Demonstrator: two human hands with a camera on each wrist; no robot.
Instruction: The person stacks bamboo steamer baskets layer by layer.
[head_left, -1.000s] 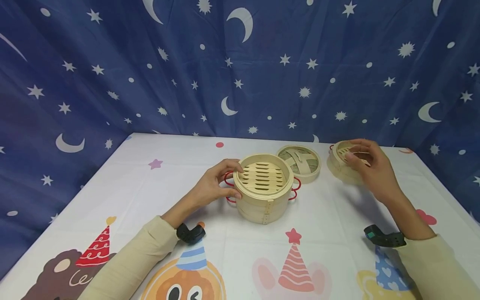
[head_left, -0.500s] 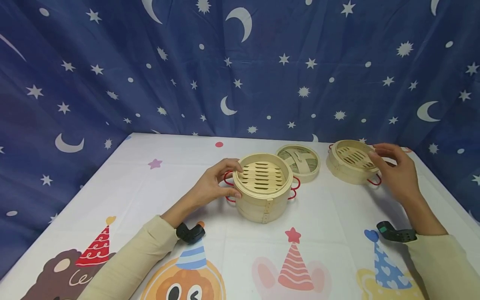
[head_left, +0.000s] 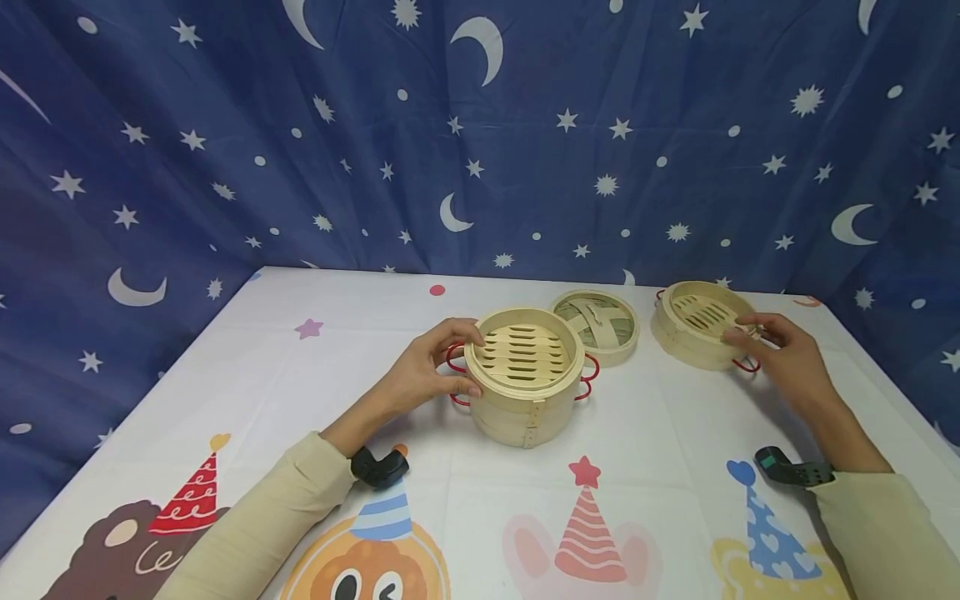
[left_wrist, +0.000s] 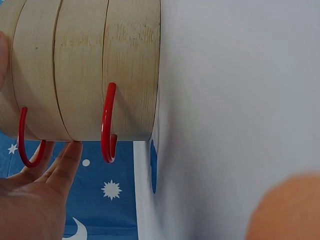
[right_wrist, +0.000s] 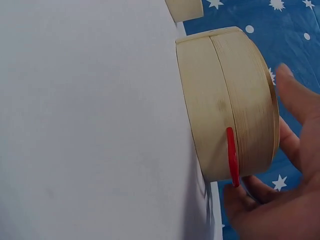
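At the table's middle, two bamboo steamer baskets (head_left: 510,414) are stacked, slatted floor up, with red handles on their sides. My left hand (head_left: 426,367) grips the stack's left side, fingers over the rim and thumb against the wall; its wrist view shows red handles (left_wrist: 107,125) near the fingers. A single bamboo steamer basket (head_left: 693,343) sits at the far right. My right hand (head_left: 789,360) is at that basket's right rim, beside its red handle (head_left: 746,365). In the right wrist view, the thumb (right_wrist: 295,92) reaches over the opening, apart from the wall, with other fingers by the handle.
A woven bamboo steamer lid (head_left: 606,333) lies behind the stack, between it and the single basket. A white tablecloth (head_left: 360,317) with printed party-hat animals covers the table. Behind stands a dark blue curtain (head_left: 360,108) with stars and moons.
My right hand has moved from over the single basket to the right, then come in at its right rim, uncovering its slatted floor. My left hand stays on the stack.
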